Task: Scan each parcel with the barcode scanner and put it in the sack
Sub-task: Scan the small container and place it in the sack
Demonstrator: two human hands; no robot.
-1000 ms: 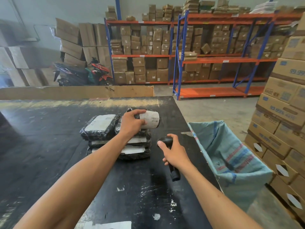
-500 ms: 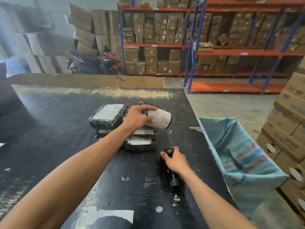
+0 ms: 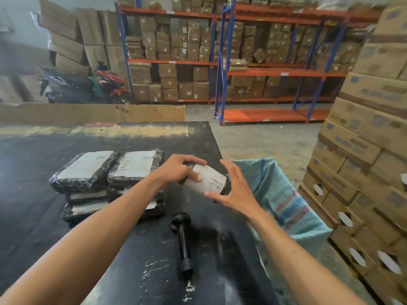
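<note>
Parcel held above the table edge, scanner set down.

My left hand (image 3: 176, 170) grips the parcel (image 3: 207, 180) beside the sack (image 3: 284, 194); my right hand (image 3: 236, 188), fingers spread, appears to touch its label end. The barcode scanner (image 3: 184, 241) lies on the table (image 3: 33, 155), near the stacked parcels (image 3: 105, 181).

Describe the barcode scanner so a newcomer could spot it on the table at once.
Start at the black table and find the stacks of wrapped parcels. Just nearer the person, right of the stacks, lies the barcode scanner, untouched by either hand. Unlike the flat, white-labelled parcels, it is slim, all black, with a rounded head.
</note>
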